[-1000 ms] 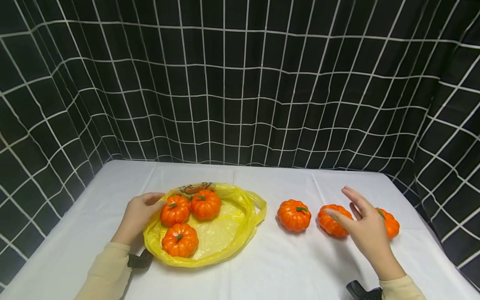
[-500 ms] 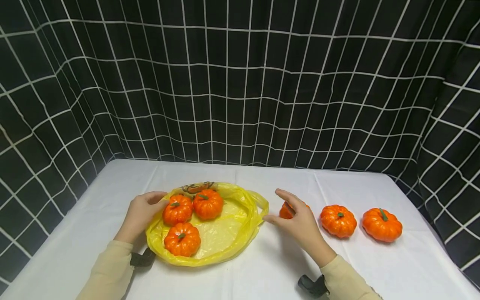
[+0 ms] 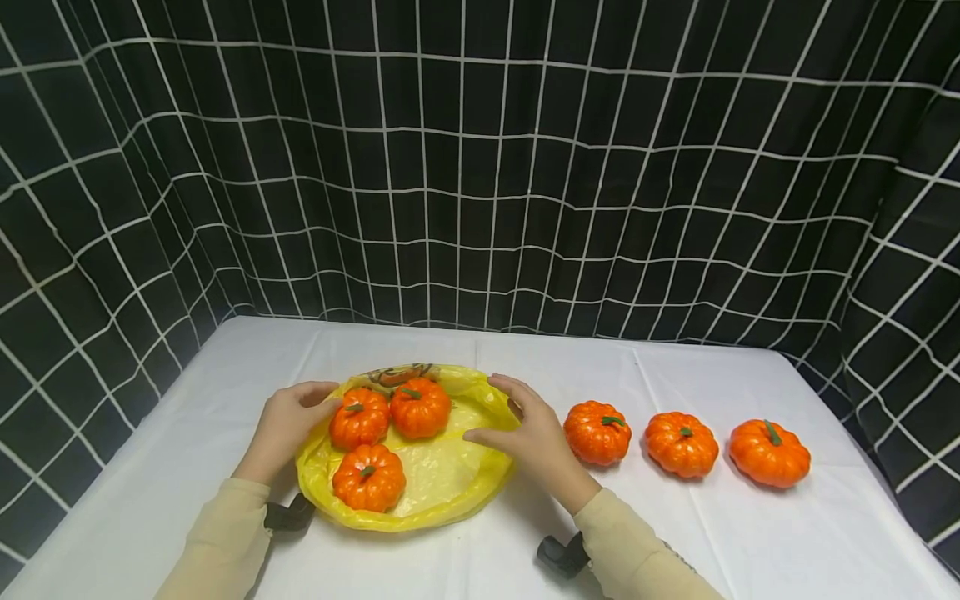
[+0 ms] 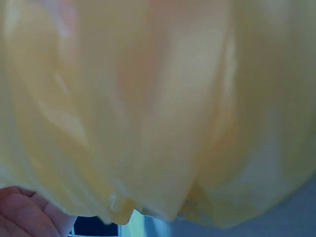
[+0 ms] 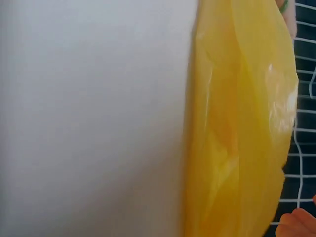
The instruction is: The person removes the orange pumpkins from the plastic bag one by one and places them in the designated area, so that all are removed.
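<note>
A yellow plastic bag (image 3: 442, 467) lies spread open on the table with three orange toy pumpkins (image 3: 367, 477) in its left half. At the bag's left rim is my left hand (image 3: 287, 427), thumb and fingers apart, thumb close to one pumpkin. Bag film fills most of the left wrist view and hides the fingertips. Over the right side of the bag my right hand (image 3: 534, 437) is spread with nothing in its grasp; its thumb extends above the bag's opening. In the right wrist view, the bag's side wall (image 5: 237, 118) stands close.
Three more orange pumpkins (image 3: 681, 445) lie in a row on the white-clothed table (image 3: 420, 571) to the right of the right hand. A black curtain with a white grid (image 3: 480, 167) surrounds the table at the back and sides.
My right hand has moved left, from above the row of pumpkins to the right side of the bag. The left hand has stayed at the bag's left rim.
</note>
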{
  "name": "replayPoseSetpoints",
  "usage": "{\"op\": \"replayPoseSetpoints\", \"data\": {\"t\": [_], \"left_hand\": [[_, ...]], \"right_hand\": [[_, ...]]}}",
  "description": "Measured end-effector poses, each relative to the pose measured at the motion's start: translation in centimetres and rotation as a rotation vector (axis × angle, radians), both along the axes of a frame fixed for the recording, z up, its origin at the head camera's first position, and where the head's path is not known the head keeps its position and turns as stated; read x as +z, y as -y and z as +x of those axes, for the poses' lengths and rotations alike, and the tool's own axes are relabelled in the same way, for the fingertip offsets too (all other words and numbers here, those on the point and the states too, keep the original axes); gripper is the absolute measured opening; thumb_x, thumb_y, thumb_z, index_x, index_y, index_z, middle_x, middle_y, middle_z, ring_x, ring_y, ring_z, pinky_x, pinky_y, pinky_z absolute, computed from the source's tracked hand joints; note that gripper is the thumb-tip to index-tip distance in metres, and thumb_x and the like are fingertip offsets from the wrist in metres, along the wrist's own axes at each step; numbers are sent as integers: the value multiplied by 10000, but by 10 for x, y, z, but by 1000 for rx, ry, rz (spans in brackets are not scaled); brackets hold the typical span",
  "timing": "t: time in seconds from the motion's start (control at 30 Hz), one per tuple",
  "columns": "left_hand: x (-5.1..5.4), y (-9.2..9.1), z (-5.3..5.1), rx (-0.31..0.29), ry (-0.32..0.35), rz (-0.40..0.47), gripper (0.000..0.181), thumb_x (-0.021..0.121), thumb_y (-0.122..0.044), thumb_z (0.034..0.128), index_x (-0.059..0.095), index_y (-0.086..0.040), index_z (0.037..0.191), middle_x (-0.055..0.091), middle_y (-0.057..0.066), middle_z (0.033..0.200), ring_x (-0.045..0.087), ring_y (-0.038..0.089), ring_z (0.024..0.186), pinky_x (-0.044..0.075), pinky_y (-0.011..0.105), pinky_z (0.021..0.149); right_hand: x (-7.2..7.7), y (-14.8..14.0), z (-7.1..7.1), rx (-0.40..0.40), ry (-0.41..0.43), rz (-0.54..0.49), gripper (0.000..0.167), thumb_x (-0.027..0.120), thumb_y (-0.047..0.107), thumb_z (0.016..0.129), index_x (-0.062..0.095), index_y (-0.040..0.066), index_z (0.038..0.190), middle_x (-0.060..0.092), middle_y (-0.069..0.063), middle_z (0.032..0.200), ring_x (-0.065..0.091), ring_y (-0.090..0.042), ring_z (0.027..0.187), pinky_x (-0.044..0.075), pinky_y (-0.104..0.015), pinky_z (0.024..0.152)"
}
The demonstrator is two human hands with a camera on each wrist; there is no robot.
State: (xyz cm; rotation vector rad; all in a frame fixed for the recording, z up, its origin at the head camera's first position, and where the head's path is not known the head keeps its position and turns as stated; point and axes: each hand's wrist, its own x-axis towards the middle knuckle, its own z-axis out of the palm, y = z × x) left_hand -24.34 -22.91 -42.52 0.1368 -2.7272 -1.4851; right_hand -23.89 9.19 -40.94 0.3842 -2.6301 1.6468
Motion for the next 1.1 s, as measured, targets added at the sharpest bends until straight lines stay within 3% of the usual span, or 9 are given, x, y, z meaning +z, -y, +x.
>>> {"op": "replayPoseSetpoints", "data": {"t": [0.27,0.5,0.73,1.1], "left_hand": [[0,0,0,10,13,9,432,596,-235,967,602,3,1328,600,240,1366,505,399,1334,425,517,1131],[2,-1,0,10,16,11,430,589,-227,967,600,9,1327,596,245,1369,500,403,1336,422,521,1132],[4,-2,1,7,8,0,430,586,-220,968,596,15,1328,595,248,1368,496,407,1340,416,522,1137],[5,-2,2,4,12,22,436,592,-215,962,593,19,1330,588,252,1375,492,406,1345,418,513,1138]], "right_hand": [[-5,28,-7,10,13,22,751,873,226,745,539,57,1396,532,-163,1463,493,-373,1362,422,-486,1141],[-10,51,-11,31,-12,74,775,878,249,737,529,21,1391,537,-172,1450,473,-379,1371,382,-524,1164],[-12,72,-13,-13,12,114,818,886,262,719,510,-14,1391,523,-207,1445,482,-391,1352,380,-515,1166],[-16,86,-15,-69,62,70,811,879,239,736,495,-30,1398,555,-209,1395,535,-358,1294,429,-485,1135]]}}
